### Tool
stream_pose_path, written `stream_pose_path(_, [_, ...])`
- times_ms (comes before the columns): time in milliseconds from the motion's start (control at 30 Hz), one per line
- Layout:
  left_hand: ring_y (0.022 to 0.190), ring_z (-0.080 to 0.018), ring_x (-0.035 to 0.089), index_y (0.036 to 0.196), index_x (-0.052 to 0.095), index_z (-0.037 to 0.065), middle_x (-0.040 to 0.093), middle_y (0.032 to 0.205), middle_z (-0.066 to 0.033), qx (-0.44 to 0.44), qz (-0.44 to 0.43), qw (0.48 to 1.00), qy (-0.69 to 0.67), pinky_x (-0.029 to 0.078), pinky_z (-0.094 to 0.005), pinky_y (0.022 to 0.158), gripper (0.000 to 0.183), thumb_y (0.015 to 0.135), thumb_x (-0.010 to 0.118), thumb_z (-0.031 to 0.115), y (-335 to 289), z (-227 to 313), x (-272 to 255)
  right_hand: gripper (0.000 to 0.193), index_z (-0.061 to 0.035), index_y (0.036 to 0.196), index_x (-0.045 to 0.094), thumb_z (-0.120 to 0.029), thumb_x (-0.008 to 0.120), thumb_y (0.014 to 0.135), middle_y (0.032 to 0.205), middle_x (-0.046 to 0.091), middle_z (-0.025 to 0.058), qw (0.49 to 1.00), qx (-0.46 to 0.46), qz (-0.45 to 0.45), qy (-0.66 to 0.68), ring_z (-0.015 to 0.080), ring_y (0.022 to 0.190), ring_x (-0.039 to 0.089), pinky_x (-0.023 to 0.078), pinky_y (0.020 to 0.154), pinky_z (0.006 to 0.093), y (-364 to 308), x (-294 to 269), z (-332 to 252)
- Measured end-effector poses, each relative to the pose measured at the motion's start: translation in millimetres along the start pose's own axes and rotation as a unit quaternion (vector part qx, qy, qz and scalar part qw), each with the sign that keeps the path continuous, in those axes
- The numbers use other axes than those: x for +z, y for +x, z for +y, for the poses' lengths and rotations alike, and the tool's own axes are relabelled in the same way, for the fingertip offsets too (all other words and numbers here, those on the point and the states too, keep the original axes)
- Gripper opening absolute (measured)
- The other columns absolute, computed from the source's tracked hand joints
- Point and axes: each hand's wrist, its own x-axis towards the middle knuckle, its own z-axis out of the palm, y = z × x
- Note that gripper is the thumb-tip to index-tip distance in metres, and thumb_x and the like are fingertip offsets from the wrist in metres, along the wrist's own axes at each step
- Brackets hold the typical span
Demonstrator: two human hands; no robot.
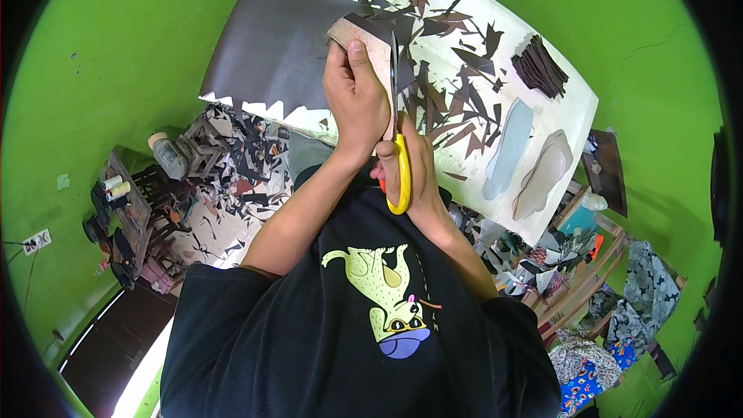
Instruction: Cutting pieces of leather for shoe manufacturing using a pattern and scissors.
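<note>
My left hand (pixel 357 101) is closed round a piece of leather (pixel 371 45), pale tan on the face toward me and dark brown along its far edge, with the thumb on top. My right hand (pixel 418 174) grips yellow-handled scissors (pixel 402 186), thumb through the loop. Their blades point away from me and lie along the piece's right edge; whether they are parted is hard to make out. Beneath and left of my left hand spreads a large dark brown sheet (pixel 271 46) with a jagged near edge. Many dark offcuts (pixel 464 97) lie to the right.
A white tabletop (pixel 569 104) carries a stack of dark cut pieces (pixel 539 68), a grey-blue sole-shaped template (pixel 511 147) and a beige one (pixel 544 174). More scraps (pixel 236 170) litter the floor at left, near a small bench (pixel 130 201). A wooden rack (pixel 584 282) stands lower right.
</note>
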Motion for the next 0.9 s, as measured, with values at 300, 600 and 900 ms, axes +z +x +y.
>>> stream_pose_path(300, [0.066,-0.0083,0.043,0.103,0.059,-0.001,0.056,0.076,-0.0023,-0.029,-0.033,0.999,-0.027,0.037,-0.0274,0.059,0.028,0.108,0.043,0.022,0,-1,-4,0.078,0.0043,0.100,0.050,-0.073,0.046,0.092,0.060,0.054,0.0068,1.000,0.013,0.008,-0.006,0.0172,0.050,0.064,0.052,0.046,0.0276,0,1,4])
stream_pose_path(600, [0.068,-0.0065,0.044,0.107,0.060,-0.002,0.057,0.078,0.0004,-0.014,-0.027,0.996,-0.079,0.038,-0.0264,0.060,0.031,0.108,0.044,0.025,-8,-2,-3,0.083,0.0028,0.097,0.052,-0.079,0.051,0.085,0.061,0.052,0.0064,0.996,-0.006,0.071,0.050,0.0180,0.050,0.062,0.047,0.046,0.0301,4,-11,-4])
stream_pose_path(900, [0.072,-0.0030,0.044,0.108,0.063,-0.001,0.055,0.081,0.0044,-0.118,-0.247,0.955,-0.112,0.038,-0.0218,0.063,0.031,0.108,0.047,0.026,16,20,-26,0.098,0.0029,0.112,0.056,-0.087,0.055,0.074,0.063,0.052,0.0025,1.000,-0.015,-0.012,-0.006,0.0130,0.054,0.054,0.043,0.053,0.0281,-11,-41,-7])
